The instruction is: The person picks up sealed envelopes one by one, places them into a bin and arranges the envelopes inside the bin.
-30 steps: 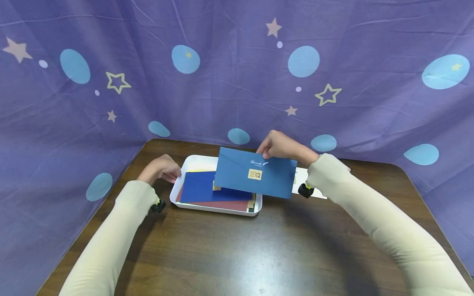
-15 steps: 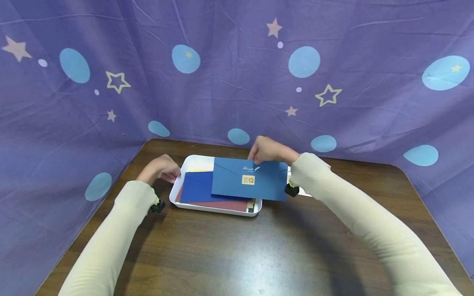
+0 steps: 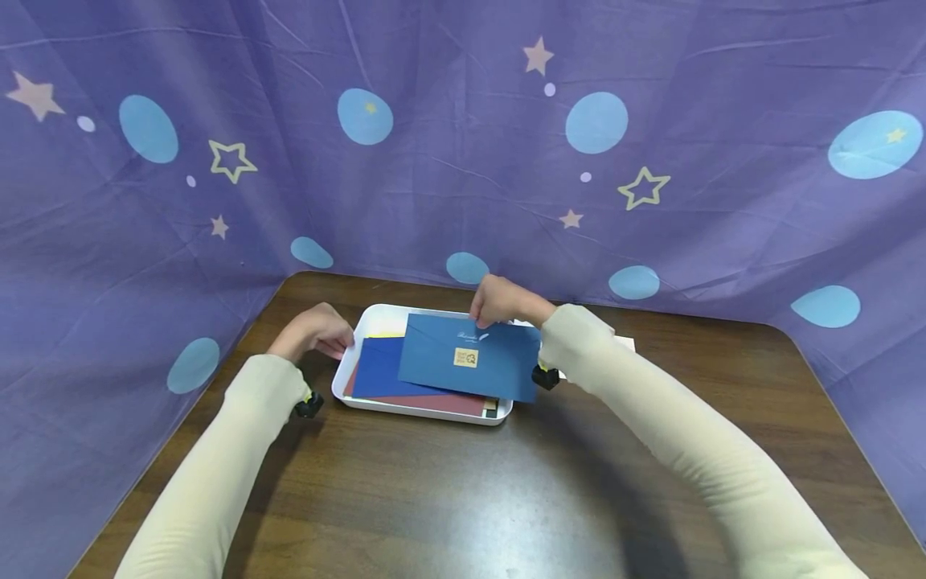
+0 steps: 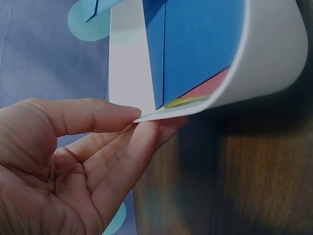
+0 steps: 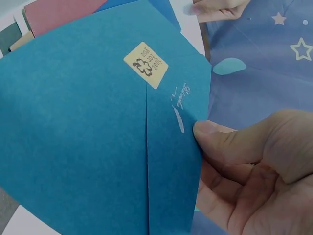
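Observation:
My right hand [image 3: 499, 301] pinches the far long edge of a teal-blue envelope [image 3: 434, 358], thumb on the near face and fingers behind. A gold sticker and white script mark that face, seen up close in the right wrist view. The envelope tilts over the right part of a white tray [image 3: 419, 413]. My left hand [image 3: 321, 328] pinches the tray's left rim between thumb and fingers, as the left wrist view shows. Inside the tray lie a royal-blue envelope [image 3: 378, 368], a dark-red envelope [image 3: 434, 402] under it and a sliver of yellow; the teal envelope covers the rest.
Behind my right wrist, a white envelope or paper [image 3: 625, 343] lies on the brown wooden table [image 3: 405, 490], partly hidden by the sleeve. A purple curtain [image 3: 434, 201] with stars and ovals hangs close behind the table's far edge and along its sides.
My right hand has carried the teal envelope leftward and down, further over the tray. More of the white paper at the right shows now. The left hand and the tray have stayed put.

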`<act>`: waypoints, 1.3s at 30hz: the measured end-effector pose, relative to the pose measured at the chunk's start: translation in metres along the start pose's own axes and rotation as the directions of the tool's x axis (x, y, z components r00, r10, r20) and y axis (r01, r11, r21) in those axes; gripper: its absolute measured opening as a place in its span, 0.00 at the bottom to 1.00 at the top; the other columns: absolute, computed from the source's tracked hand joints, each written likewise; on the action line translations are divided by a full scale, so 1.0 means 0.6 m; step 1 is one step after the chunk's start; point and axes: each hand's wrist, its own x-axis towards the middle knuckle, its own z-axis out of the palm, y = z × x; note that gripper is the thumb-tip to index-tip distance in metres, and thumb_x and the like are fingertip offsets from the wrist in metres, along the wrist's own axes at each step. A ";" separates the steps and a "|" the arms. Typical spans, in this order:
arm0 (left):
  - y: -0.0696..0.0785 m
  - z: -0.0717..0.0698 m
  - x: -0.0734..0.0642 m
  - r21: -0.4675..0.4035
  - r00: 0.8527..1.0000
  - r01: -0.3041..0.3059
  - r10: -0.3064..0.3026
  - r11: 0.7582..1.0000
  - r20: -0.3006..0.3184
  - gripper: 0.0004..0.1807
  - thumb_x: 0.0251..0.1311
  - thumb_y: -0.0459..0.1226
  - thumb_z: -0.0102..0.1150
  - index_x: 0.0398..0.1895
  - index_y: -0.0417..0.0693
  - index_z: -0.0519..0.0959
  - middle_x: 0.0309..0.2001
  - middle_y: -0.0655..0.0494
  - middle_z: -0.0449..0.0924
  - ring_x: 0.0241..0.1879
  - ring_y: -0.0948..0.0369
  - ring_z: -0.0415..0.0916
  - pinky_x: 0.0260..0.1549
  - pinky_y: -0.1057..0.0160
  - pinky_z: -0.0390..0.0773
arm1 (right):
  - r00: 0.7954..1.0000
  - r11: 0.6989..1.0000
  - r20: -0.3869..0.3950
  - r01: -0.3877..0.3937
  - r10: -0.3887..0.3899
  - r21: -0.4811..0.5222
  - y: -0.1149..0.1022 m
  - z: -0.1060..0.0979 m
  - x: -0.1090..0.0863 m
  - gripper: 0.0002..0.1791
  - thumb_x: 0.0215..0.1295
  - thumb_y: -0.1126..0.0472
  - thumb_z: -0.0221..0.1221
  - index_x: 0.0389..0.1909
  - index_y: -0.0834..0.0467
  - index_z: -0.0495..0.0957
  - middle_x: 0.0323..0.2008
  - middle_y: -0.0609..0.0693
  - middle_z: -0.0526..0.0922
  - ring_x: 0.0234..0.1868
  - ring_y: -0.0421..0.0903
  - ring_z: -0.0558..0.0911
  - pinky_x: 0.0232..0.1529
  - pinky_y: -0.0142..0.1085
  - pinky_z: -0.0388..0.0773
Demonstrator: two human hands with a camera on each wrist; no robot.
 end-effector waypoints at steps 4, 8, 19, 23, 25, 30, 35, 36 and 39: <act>-0.001 0.001 0.003 0.001 1.000 0.001 -0.001 1.000 0.001 0.02 0.52 0.23 0.54 0.28 0.31 0.77 0.20 0.53 0.76 0.19 0.64 0.78 0.25 0.70 0.88 | 1.000 1.000 -0.022 0.003 -0.003 -0.022 -0.003 0.009 0.004 0.09 0.62 0.72 0.66 0.43 0.63 0.89 0.45 0.57 0.90 0.33 0.43 0.83 0.32 0.31 0.84; -0.001 0.001 0.002 0.004 1.000 0.000 0.000 1.000 0.002 0.03 0.52 0.23 0.54 0.28 0.32 0.77 0.20 0.53 0.76 0.19 0.64 0.78 0.25 0.70 0.88 | 0.997 0.998 -0.058 0.042 -0.045 -0.045 -0.001 0.018 0.010 0.08 0.61 0.70 0.68 0.41 0.63 0.89 0.43 0.55 0.90 0.42 0.47 0.87 0.42 0.35 0.88; 0.000 0.001 0.002 0.015 1.000 0.002 -0.002 1.000 0.002 0.02 0.52 0.24 0.54 0.28 0.32 0.77 0.20 0.53 0.76 0.19 0.64 0.78 0.24 0.70 0.88 | 0.989 0.997 -0.127 0.079 -0.077 0.012 -0.006 0.042 0.019 0.07 0.61 0.69 0.69 0.40 0.63 0.89 0.41 0.56 0.90 0.46 0.50 0.88 0.50 0.38 0.89; 0.000 0.001 0.002 0.012 1.000 0.005 -0.004 1.000 -0.002 0.03 0.52 0.23 0.54 0.29 0.31 0.77 0.20 0.53 0.76 0.20 0.64 0.78 0.24 0.70 0.88 | 0.992 0.997 -0.114 0.064 -0.058 0.041 -0.006 0.046 0.022 0.07 0.60 0.70 0.68 0.39 0.63 0.89 0.41 0.56 0.90 0.43 0.48 0.88 0.45 0.34 0.88; 0.001 0.001 0.002 0.012 1.000 0.003 -0.003 1.000 -0.001 0.03 0.52 0.23 0.54 0.29 0.31 0.77 0.20 0.53 0.76 0.20 0.64 0.78 0.25 0.70 0.88 | 0.995 0.997 -0.093 0.049 -0.043 0.059 -0.004 0.047 0.023 0.08 0.60 0.72 0.67 0.39 0.63 0.89 0.42 0.56 0.90 0.41 0.46 0.86 0.41 0.32 0.86; 0.001 0.002 0.002 0.013 1.000 0.001 -0.001 1.000 -0.002 0.03 0.52 0.23 0.54 0.30 0.30 0.77 0.21 0.53 0.76 0.20 0.64 0.78 0.25 0.70 0.88 | 0.999 0.996 -0.040 0.013 -0.009 0.090 0.000 0.041 0.020 0.10 0.60 0.74 0.66 0.42 0.64 0.88 0.43 0.57 0.90 0.38 0.43 0.84 0.39 0.30 0.85; 0.000 0.001 0.003 0.012 1.000 -0.002 0.002 1.000 -0.002 0.04 0.52 0.23 0.54 0.30 0.30 0.78 0.20 0.53 0.76 0.20 0.64 0.78 0.25 0.70 0.88 | 0.999 0.998 -0.038 0.003 0.000 0.064 0.005 0.034 0.015 0.08 0.57 0.73 0.70 0.38 0.64 0.89 0.39 0.56 0.90 0.37 0.42 0.82 0.42 0.31 0.85; 0.000 0.000 0.002 0.012 1.000 -0.004 0.004 1.000 0.000 0.04 0.52 0.23 0.54 0.30 0.29 0.78 0.20 0.53 0.76 0.20 0.64 0.78 0.25 0.70 0.88 | 0.999 0.998 -0.039 0.003 -0.001 0.062 0.007 0.033 0.014 0.07 0.56 0.72 0.70 0.36 0.65 0.89 0.37 0.55 0.90 0.36 0.41 0.81 0.40 0.30 0.84; 0.000 0.000 0.003 0.011 1.000 0.000 0.000 1.000 -0.001 0.05 0.52 0.23 0.54 0.31 0.28 0.78 0.20 0.53 0.76 0.20 0.64 0.78 0.25 0.70 0.88 | 0.999 0.998 -0.049 0.006 -0.003 0.058 0.009 0.033 0.014 0.04 0.55 0.73 0.70 0.32 0.65 0.89 0.30 0.52 0.89 0.32 0.40 0.78 0.34 0.27 0.78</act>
